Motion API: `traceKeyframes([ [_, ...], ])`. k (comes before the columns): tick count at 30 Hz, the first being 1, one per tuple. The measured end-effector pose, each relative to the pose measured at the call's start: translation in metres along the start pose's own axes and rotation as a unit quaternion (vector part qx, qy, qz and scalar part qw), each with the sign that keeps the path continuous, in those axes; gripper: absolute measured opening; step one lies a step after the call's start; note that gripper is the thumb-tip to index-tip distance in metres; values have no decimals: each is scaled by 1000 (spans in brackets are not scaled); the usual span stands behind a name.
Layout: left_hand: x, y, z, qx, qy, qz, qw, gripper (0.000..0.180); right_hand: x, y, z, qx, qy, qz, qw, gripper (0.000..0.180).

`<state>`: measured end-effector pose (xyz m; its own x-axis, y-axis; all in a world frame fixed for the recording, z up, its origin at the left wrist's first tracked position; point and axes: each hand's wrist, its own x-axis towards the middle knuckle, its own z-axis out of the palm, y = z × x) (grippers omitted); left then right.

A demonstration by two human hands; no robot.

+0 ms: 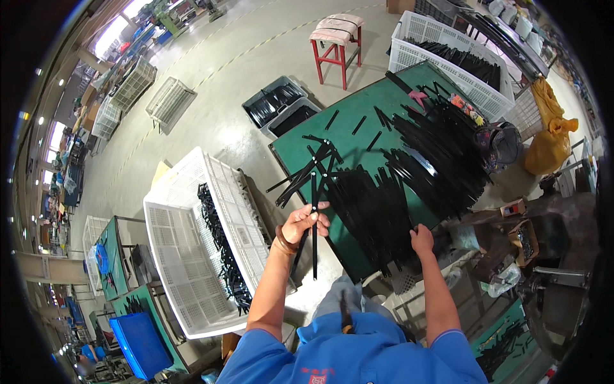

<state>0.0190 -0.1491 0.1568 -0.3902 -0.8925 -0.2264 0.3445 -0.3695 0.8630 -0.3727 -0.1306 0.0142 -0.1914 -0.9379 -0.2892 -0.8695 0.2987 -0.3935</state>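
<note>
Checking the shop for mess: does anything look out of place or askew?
Two white crates lie tipped over on the floor, away from any table. On the green table, a few black strips lie scattered apart from the main piles. Nothing looks spilled or broken.

The black strips (384,211) look like matt metal, the tabletop (358,128) has a smooth green cover, and the white crate (192,256) is perforated plastic.

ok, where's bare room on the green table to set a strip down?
Bare green table shows along the far-left part, between the scattered loose strips and the far edge. The near and right parts are buried under the black strip pile, where the right hand rests. The left hand holds a black strip.
</note>
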Motion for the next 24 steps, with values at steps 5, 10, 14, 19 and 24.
traceKeyframes([
  [5, 94, -16, -78, 373, 219, 14, 901, 31, -12, -5, 0, -7, 13, -15, 1000, 26],
  [10, 174, -39, -132, 714, 304, 76, 626, 39, -12, -19, -5, 20, -33, 50, 998, 40],
  [14, 190, -57, -142, 733, 254, 34, 630, 41, 0, -11, -16, 80, -80, 63, 992, 29],
  [19, 188, -53, -134, 738, 234, 36, 632, 44, 4, 7, -13, 84, -105, 36, 990, 24],
  [24, 159, -62, -73, 692, 220, 247, 641, 40, -2, -2, -3, 88, -14, 65, 994, 20],
])
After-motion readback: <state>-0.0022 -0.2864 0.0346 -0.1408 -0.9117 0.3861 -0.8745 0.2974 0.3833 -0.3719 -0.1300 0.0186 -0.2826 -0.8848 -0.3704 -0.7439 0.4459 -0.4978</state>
